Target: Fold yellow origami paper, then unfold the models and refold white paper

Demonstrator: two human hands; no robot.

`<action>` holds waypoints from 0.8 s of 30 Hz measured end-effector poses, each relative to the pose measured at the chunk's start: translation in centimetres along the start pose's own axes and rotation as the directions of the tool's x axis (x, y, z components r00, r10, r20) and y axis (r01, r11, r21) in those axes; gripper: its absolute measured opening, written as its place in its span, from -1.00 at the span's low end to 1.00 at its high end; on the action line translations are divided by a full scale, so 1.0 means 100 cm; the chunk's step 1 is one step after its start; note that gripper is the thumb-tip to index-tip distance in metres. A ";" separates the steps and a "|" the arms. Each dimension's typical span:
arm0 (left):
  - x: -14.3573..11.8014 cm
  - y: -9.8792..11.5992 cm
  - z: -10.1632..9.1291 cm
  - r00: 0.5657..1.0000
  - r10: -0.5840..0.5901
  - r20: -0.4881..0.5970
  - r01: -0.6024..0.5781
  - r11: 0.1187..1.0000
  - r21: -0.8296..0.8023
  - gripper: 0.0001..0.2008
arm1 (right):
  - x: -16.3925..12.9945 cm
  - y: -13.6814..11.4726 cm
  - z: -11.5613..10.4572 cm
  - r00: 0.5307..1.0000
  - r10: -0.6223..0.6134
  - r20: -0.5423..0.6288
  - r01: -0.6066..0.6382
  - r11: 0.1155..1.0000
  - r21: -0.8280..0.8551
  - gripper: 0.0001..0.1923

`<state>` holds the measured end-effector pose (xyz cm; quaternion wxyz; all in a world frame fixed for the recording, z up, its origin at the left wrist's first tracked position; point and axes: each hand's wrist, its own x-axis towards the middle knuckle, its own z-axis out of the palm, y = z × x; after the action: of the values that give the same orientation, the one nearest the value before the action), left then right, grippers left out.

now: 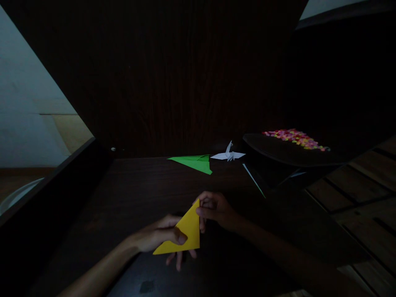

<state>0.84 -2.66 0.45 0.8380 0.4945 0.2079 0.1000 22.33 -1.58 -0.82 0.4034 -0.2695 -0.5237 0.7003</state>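
- A yellow paper triangle (185,234) is held above the dark counter (130,194) at 6 o'clock.
- Its lower edge is gripped by the left hand (157,238).
- Its top corner is pinched by the right hand (215,209).
- A green paper plane (194,162) and a white paper crane (228,154) are seen at 12 o'clock.

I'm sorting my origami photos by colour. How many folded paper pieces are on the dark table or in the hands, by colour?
Yellow: 1, the folded triangle, held by the left hand and right hand
Green: 1, the flat pointed fold
White: 1, the crane
Total: 3
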 end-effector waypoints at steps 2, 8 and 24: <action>0.001 -0.002 0.000 1.000 -0.014 -0.026 0.014 1.000 0.026 -0.60 | 0.001 0.001 0.001 1.000 0.000 -0.005 0.000 1.000 -0.009 -0.69; 0.004 -0.003 -0.004 0.994 -0.075 -0.074 0.082 0.993 0.090 -0.61 | 0.001 0.006 0.003 0.999 -0.035 0.006 0.035 0.999 0.008 -0.65; 0.005 -0.003 -0.003 0.981 -0.179 0.071 0.176 0.983 0.048 -0.67 | -0.007 0.012 -0.004 0.982 -0.149 0.114 0.159 0.984 -0.086 -0.69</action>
<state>1.17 -2.39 -0.08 0.8403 0.4947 0.2217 0.0018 22.67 -2.15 -2.15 0.4143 -0.2090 -0.5965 0.6549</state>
